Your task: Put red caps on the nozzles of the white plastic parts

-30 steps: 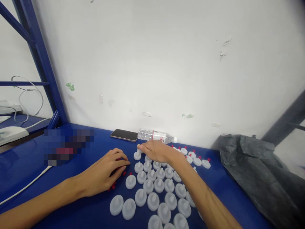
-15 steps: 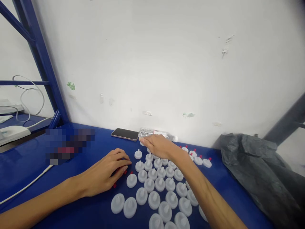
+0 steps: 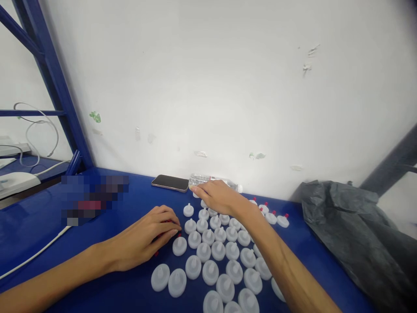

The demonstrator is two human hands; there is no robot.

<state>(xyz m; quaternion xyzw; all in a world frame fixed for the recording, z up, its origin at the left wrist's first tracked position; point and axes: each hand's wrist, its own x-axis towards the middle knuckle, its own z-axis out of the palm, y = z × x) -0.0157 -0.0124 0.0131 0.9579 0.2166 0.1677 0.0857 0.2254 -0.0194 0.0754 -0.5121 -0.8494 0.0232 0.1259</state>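
White round plastic pieces with small spouts (image 3: 210, 272) lie spread over the blue table. At the back my right hand (image 3: 213, 195) reaches over the rearmost ones, thumb and fingers closed around the top of a white round piece (image 3: 196, 194); most of its fingers are hidden. My left hand (image 3: 153, 232) rests low on the table to the left, fingers curled together over small red caps (image 3: 169, 221). Red shows between its fingers, and its fingertips are close to a white piece (image 3: 179, 246) with a red cap beside its top edge.
A plastic bottle (image 3: 199, 180) lies along the wall, beside a phone (image 3: 170, 183). White pieces with red caps on their spouts (image 3: 282, 221) stand at the back right. A dark grey plastic bag (image 3: 345, 217) lies at the right. A white cable (image 3: 35, 255) runs along the left.
My right hand has moved back, away from one white piece to another nearer the bottle. My left hand's fingertips have shifted slightly right over the red caps.
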